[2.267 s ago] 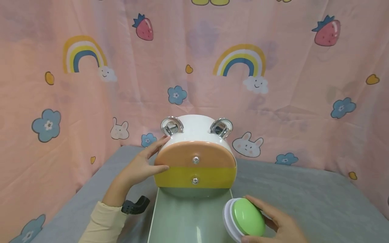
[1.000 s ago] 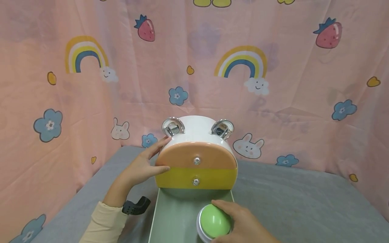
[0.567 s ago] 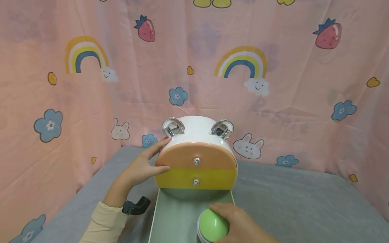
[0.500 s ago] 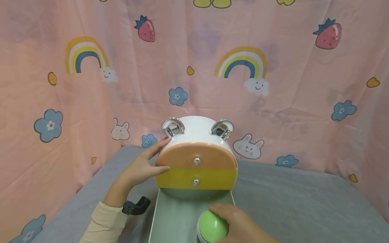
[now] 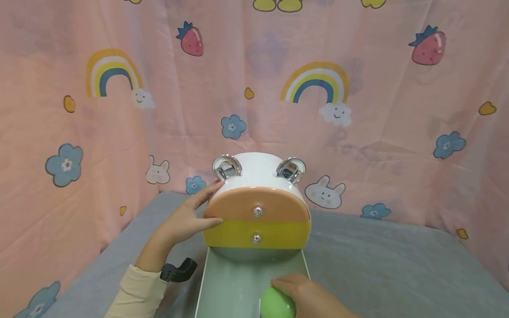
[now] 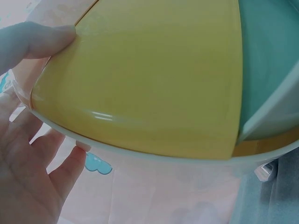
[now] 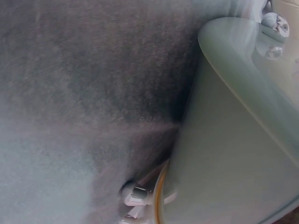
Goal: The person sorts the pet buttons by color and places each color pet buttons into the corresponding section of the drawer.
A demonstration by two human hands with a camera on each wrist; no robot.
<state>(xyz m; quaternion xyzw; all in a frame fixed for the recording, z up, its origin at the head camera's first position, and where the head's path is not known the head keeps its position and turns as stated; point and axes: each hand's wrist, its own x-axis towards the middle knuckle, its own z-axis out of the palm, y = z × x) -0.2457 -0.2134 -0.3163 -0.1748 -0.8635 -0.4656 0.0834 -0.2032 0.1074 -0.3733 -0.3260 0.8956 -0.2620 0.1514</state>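
A small drawer cabinet [image 5: 254,168] with a white rounded top, two silver ear shapes, an orange front and a yellow front stands mid-table in the head view. My left hand [image 5: 180,223] holds its left side, thumb on the fronts and fingers round the side; the left wrist view shows the thumb [image 6: 51,39] near the yellow front [image 6: 154,84]. The pale green bottom drawer [image 5: 226,274] is pulled out. Over it my right hand [image 5: 308,296] grips a dome-topped green round object [image 5: 276,304], its lower part cut off by the frame edge.
Grey cloth covers the table [image 5: 381,256] on both sides of the cabinet. A pink printed curtain [image 5: 254,62] hangs close behind. In the right wrist view the drawer's front [image 7: 233,42] bears a clear knob [image 7: 275,24].
My right hand has brought the green object leftward from the drawer's right edge, then lowered it inside toward me. The left hand keeps its place on the cabinet.
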